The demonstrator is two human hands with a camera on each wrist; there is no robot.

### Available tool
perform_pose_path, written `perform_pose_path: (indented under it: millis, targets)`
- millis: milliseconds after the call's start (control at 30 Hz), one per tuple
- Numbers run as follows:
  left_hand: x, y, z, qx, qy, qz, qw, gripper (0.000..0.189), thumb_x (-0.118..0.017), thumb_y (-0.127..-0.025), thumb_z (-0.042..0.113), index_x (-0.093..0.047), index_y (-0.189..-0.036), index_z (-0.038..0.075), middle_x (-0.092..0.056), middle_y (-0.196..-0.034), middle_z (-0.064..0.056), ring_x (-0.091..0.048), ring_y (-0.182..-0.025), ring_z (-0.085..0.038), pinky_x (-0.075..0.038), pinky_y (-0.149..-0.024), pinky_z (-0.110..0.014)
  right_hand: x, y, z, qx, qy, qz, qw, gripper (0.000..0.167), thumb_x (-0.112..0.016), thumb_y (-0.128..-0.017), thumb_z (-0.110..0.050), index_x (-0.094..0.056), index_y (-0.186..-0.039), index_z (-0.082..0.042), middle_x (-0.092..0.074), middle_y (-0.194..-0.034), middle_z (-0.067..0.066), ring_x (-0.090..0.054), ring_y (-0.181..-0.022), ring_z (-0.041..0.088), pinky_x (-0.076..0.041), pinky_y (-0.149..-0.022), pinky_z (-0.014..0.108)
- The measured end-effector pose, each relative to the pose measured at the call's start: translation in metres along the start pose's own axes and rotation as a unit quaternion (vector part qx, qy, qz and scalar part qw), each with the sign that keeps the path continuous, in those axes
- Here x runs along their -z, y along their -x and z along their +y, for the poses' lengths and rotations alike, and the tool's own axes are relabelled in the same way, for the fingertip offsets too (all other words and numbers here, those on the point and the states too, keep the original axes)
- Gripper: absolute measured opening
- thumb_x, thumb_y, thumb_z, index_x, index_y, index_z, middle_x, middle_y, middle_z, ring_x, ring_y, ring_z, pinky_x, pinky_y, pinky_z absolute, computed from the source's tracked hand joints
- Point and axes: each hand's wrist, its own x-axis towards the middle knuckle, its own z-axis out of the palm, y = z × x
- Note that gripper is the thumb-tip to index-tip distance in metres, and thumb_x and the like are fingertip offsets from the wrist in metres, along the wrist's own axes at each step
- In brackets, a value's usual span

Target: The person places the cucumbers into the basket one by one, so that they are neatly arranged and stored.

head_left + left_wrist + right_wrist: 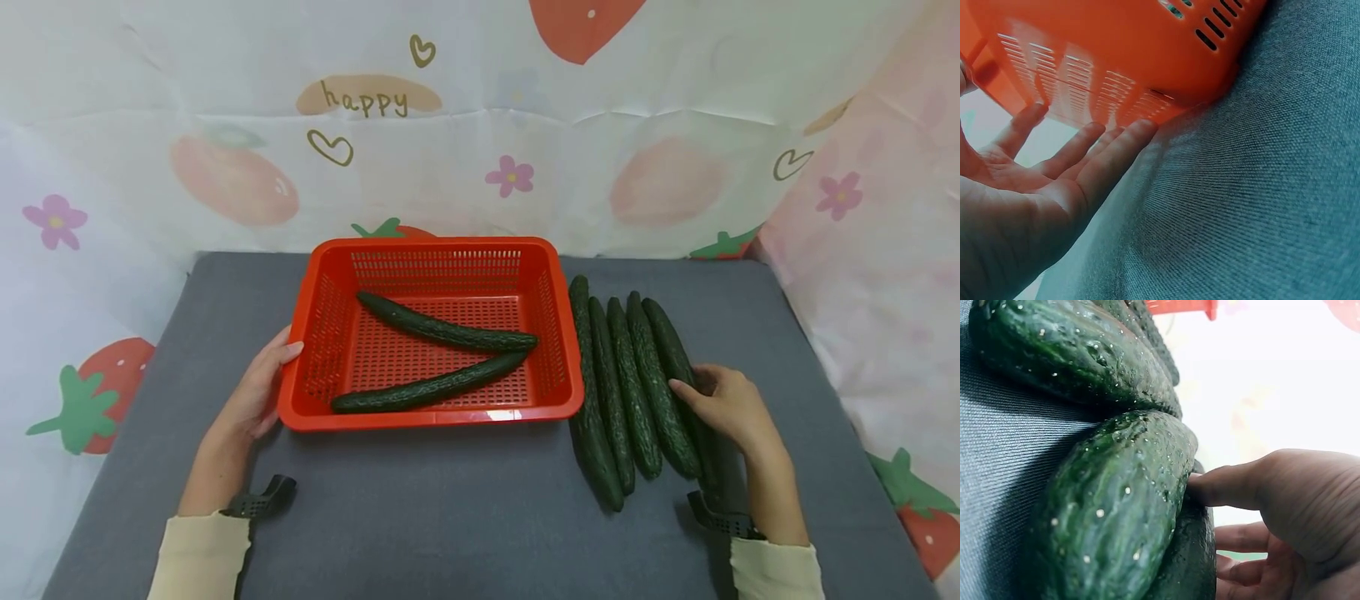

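My left hand (258, 383) holds the left end of a red plastic basket (435, 421), thumb over the rim and fingers against the slotted outer wall, as the left wrist view shows. Two long dark green cucumbers, an upper one (442, 331) and a lower one (427, 392), lie inside, meeting near the right end. At the right, my right hand (727, 404) grips the outermost cucumber (670, 337) of a row, thumb on its near side and fingers round its far side. In the right wrist view, another cucumber (1116, 506) partly covers this darker one (1191, 562).
Several cucumbers (633, 387) lie side by side just right of the basket, the leftmost (596, 442) beside its rim. Grey cloth (450, 508) covers the table. A printed curtain (465, 167) hangs behind and along both sides.
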Motion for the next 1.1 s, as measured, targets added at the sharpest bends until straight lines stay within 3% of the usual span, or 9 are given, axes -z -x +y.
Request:
perform_pose_path:
  millis: [433,667,833,1100]
  targets:
    - [-0.001,-0.004,-0.002,0.009,0.006,-0.013,0.9999,0.044,-0.032,-0.114,0.016,-0.036,-0.158,0.016,-0.068,-0.125,0.004,-0.074,-0.103,-0.008,-0.064,-0.09,-0.026,0.002,-0.001,-0.003,-0.039,0.029,0.001,0.9988,0.074,-0.053,-0.109,-0.047,-0.044,-0.151,0.013,-0.058,-0.139,0.041,-0.06,-0.122,0.057,-0.053,-0.091,0.066]
    - [0.002,-0.001,0.0,0.001,0.006,-0.006,1.0,0.044,-0.031,-0.114,0.015,-0.037,-0.157,0.017,-0.068,-0.125,0.004,-0.073,-0.104,-0.007,-0.064,-0.088,-0.025,0.012,-0.008,-0.008,-0.021,0.043,-0.033,0.9983,0.069,-0.057,-0.107,-0.039,-0.046,-0.147,0.016,-0.061,-0.132,0.041,-0.064,-0.114,0.055,-0.056,-0.084,0.061]
    - [0.002,-0.002,0.001,-0.006,0.002,-0.022,0.9997,0.045,-0.031,-0.114,0.015,-0.035,-0.158,0.015,-0.069,-0.125,0.003,-0.074,-0.102,-0.008,-0.064,-0.088,-0.025,0.021,-0.013,-0.008,-0.012,0.054,-0.052,0.9971,0.067,-0.06,-0.106,-0.034,-0.047,-0.144,0.02,-0.058,-0.135,0.044,-0.062,-0.117,0.059,-0.056,-0.088,0.064]
    - [0.002,0.0,-0.002,-0.004,-0.004,-0.008,1.0,0.045,-0.032,-0.114,0.016,-0.035,-0.159,0.014,-0.07,-0.124,0.003,-0.074,-0.102,-0.008,-0.064,-0.088,-0.025,0.023,-0.01,-0.002,0.0,0.049,-0.051,0.9975,0.068,-0.062,-0.105,-0.031,-0.044,-0.147,0.019,-0.053,-0.142,0.045,-0.057,-0.125,0.062,-0.053,-0.093,0.068]
